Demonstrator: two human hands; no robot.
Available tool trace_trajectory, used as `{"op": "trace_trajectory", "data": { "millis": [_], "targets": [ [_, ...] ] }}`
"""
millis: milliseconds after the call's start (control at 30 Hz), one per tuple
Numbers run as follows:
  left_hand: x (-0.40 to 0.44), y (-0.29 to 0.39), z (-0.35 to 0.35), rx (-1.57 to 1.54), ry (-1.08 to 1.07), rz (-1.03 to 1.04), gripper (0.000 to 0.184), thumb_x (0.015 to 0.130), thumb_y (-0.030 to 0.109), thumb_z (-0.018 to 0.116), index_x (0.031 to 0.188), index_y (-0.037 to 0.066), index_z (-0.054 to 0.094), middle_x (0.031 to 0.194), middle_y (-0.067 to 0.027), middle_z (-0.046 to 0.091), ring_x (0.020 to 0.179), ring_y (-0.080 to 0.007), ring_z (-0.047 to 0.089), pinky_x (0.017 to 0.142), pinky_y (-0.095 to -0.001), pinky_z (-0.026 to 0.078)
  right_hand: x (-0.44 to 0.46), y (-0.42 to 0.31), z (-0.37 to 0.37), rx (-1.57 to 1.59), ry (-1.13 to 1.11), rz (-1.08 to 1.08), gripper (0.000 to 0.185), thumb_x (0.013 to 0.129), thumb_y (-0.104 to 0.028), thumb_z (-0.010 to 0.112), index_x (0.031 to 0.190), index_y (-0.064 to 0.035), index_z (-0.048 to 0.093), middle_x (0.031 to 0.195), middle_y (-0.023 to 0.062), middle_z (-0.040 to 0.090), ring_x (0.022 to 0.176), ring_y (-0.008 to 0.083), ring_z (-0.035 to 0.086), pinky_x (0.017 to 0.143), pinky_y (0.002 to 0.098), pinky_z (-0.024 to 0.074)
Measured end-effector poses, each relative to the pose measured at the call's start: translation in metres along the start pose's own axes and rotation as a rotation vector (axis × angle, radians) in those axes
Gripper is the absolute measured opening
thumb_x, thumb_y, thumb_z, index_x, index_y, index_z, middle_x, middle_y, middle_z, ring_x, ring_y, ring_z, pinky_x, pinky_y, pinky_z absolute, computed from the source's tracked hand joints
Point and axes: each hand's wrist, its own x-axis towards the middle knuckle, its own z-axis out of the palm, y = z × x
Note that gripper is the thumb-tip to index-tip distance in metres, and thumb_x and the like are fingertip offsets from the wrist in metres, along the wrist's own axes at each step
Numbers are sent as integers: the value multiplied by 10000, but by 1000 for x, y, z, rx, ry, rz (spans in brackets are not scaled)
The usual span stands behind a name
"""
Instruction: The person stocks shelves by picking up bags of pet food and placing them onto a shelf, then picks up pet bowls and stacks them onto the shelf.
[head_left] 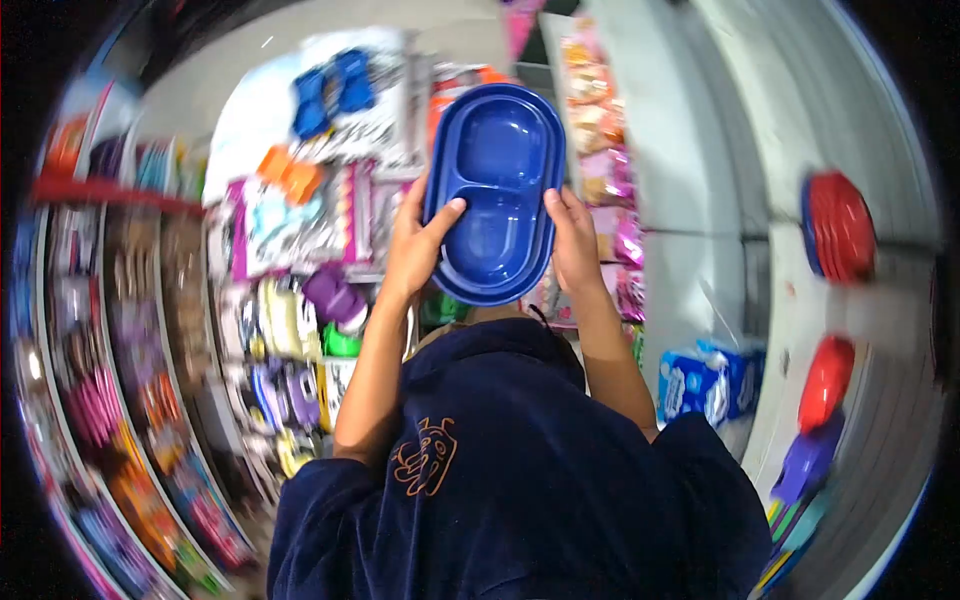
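Observation:
A blue two-compartment pet bowl (497, 188) is held up in front of my chest, its open side facing me. My left hand (418, 243) grips its left edge, with the thumb lying over the rim and onto the lower compartment. On the opposite side, my right hand (574, 238) clasps the right edge, thumb against the rim. The fingers of both hands are partly hidden behind the bowl. Its doubled rim may mean several bowls are nested together, but I cannot tell.
Blue bone-shaped items (333, 92) and an orange one (290, 174) lie on large bags beyond my left hand. Shelves of packaged goods (130, 350) line the left. Pink packets (618, 235), blue packs (710, 382) and stacked red bowls (842, 228) are at right.

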Motion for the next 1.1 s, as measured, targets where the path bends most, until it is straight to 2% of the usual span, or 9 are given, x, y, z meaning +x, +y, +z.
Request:
{"op": "trace_trajectory", "data": {
  "millis": [200,233,367,500,633,867,900,1000,1100],
  "targets": [
    [35,65,116,-127,-350,91,626,859,68,653,1410,-48,379,1252,-151,580,1082,-196,601,934,-299,476,-48,-102,-68,-156,200,-341,599,947,-176,581,1458,3,323,1313,90,522,1036,124,548,925,280,447],
    [36,74,133,-131,-401,103,627,859,63,648,1412,-47,376,1250,-149,580,1081,-189,600,931,-298,478,-55,-106,-78,-156,252,-386,721,898,-172,642,1494,-34,259,1423,109,401,1096,154,523,903,292,463],
    [52,101,189,-185,-572,180,649,854,50,640,1427,-35,347,1197,-146,609,1045,-184,618,916,-291,486,-92,-153,-87,-501,488,-652,862,785,-216,745,1499,-84,281,1518,184,207,1204,266,478,929,337,460],
    [62,137,228,-251,-766,168,596,853,57,648,1378,-26,378,1147,-163,630,998,-179,635,880,-301,507,-116,-179,-92,-1001,541,-738,891,690,-363,824,1444,-125,414,1528,249,164,1381,378,301,1039,461,384],
    [80,170,265,-174,-928,135,526,862,102,661,1312,-51,435,1149,-177,629,997,-181,632,875,-294,505,-119,-204,-80,-1137,633,-812,926,597,-389,873,1408,-195,472,1548,265,118,1398,408,273,1062,466,363],
    [109,213,356,-113,-1224,217,443,888,205,629,1205,-95,550,1102,-168,647,985,-184,630,881,-263,487,-106,-252,-94,-1411,1132,-829,864,622,-93,842,1392,-222,471,1493,241,299,1282,411,431,1027,411,414],
    [112,216,368,-101,-1257,226,429,890,211,624,1185,-94,565,1084,-165,654,975,-185,634,878,-258,486,-105,-260,-94,-1416,1201,-706,787,685,-181,816,1389,-165,465,1449,254,360,1260,420,448,1023,420,416],
    [133,218,416,14,-1318,245,405,874,203,641,1117,-116,583,995,-172,674,890,-207,659,812,-289,525,-93,-275,-91,-1409,1315,-651,723,742,-83,750,1399,-162,458,1468,218,376,1343,378,385,1087,423,350],
    [144,210,458,24,-1336,124,385,855,195,659,1048,-131,593,911,-173,676,789,-219,667,711,-314,552,-85,-280,-119,-1488,1366,-541,682,809,-273,724,1409,-119,439,1451,246,384,1338,385,387,1073,426,365]
  ]
}}
